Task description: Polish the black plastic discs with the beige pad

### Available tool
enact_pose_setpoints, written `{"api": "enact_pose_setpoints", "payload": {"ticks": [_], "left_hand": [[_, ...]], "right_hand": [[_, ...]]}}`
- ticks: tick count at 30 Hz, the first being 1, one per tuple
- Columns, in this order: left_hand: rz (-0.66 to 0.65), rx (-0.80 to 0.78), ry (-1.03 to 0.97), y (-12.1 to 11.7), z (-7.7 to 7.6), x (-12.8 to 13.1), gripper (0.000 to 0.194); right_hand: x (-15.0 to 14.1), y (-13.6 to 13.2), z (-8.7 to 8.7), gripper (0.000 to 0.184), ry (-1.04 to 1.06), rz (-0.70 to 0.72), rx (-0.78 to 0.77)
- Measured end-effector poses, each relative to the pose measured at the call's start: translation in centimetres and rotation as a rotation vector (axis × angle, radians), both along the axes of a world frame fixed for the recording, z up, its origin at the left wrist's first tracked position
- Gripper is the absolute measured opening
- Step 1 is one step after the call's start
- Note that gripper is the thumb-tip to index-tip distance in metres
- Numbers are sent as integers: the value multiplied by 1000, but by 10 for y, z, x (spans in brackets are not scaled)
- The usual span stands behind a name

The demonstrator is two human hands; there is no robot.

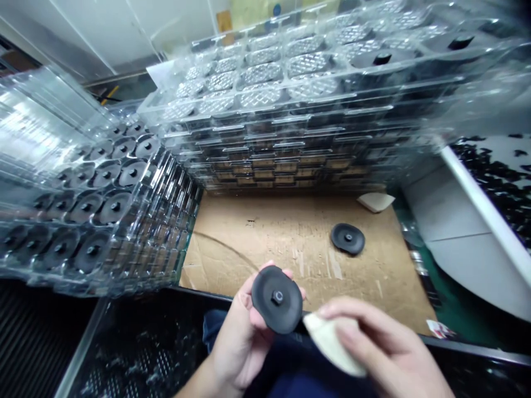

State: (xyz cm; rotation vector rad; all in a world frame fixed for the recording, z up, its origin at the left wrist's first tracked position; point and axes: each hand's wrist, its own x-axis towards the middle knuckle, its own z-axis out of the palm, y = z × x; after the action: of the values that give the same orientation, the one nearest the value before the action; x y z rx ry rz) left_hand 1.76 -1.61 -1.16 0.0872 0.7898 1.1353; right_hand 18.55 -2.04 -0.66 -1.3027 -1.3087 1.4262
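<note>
My left hand (244, 342) holds a round black rubber disc (286, 312) with a small raised stud at its centre, face up. Between the thumb and fingers of my right hand (385, 342) is a folded cream-coloured cloth or pad (334, 342); I cannot tell its material. The pad's tip comes close to the lower right rim of the disc. A second black disc (355, 241), also with a centre stud, lies on the cardboard (265, 232) beyond my right hand.
Stacked clear plastic trays (286, 119) stand at the back, mostly with bare pockets on top. Another tray stack (136, 193) at the left holds several black discs. A cream pad (376, 202) lies at the cardboard's far right. A white bin (477, 193) with small black parts (504, 182) stands right.
</note>
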Motion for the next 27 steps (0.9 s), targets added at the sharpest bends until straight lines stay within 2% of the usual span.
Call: {"api": "enact_pose_setpoints", "payload": {"ticks": [3,6,8,11,13,15,17,20,21,22,25,27], "left_hand": [[23,-56,-8,1,-1,-1,53],[28,-85,-6,2,0,-3,52],[26,-75,-6,3,0,-4,53],[24,-68,18,3,1,-3,55],[36,-76,44,1,0,-2,54],[39,-80,65,-2,-3,-2,52],[16,-87,97,-7,-7,-4,49],[-3,-88,174,-13,-11,-8,49],[0,-80,183,-14,-12,-8,50],[-3,-66,171,-15,-11,-8,53],[-55,-27,74,-15,-8,-6,57],[-72,18,38,-13,-6,-6,60]], "right_hand": [[14,0,-23,17,53,-179,-197],[19,-2,-34,27,10,-200,-300],[18,-1,-31,30,-44,-193,-300],[8,6,-12,24,-129,-157,-118],[-3,12,4,18,-184,-105,96],[-18,18,17,22,-225,-21,378],[-30,23,24,25,-275,112,561],[-38,27,28,24,-321,349,552],[-39,28,29,25,-336,384,528],[-40,28,30,25,-341,367,544],[-41,25,32,25,-325,193,671],[-36,21,33,26,-299,206,653]]}}
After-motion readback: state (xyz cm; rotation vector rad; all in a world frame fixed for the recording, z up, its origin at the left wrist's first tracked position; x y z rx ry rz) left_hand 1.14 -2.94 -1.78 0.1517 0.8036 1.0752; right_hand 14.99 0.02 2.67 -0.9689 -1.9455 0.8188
